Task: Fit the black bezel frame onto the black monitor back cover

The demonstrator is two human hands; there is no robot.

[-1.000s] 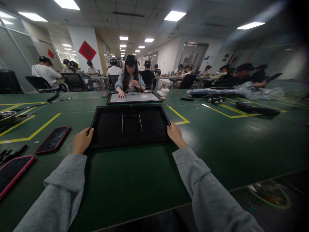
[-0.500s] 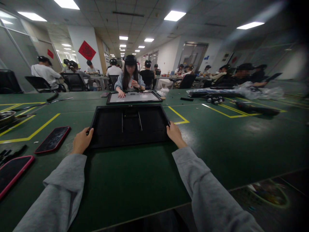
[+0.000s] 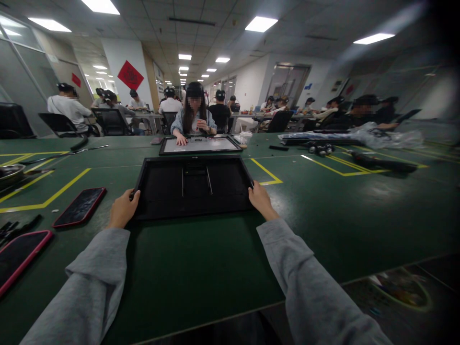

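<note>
A black monitor back shell (image 3: pixel 194 187) lies flat on the green table (image 3: pixel 201 268) straight ahead of me. My left hand (image 3: pixel 122 209) grips its near left edge, fingers curled round the rim. My right hand (image 3: pixel 261 200) grips the near right edge the same way. Both of my arms wear grey sleeves. Two thin metal strips run down the middle of the shell.
A red-cased phone (image 3: pixel 79 206) lies left of the shell, another red-edged device (image 3: pixel 19 256) nearer me. Yellow tape lines mark the table. Opposite, a person rests a hand on a white-faced panel (image 3: pixel 199 144). Tools and a metal bowl (image 3: pixel 9 171) sit far left; black parts far right.
</note>
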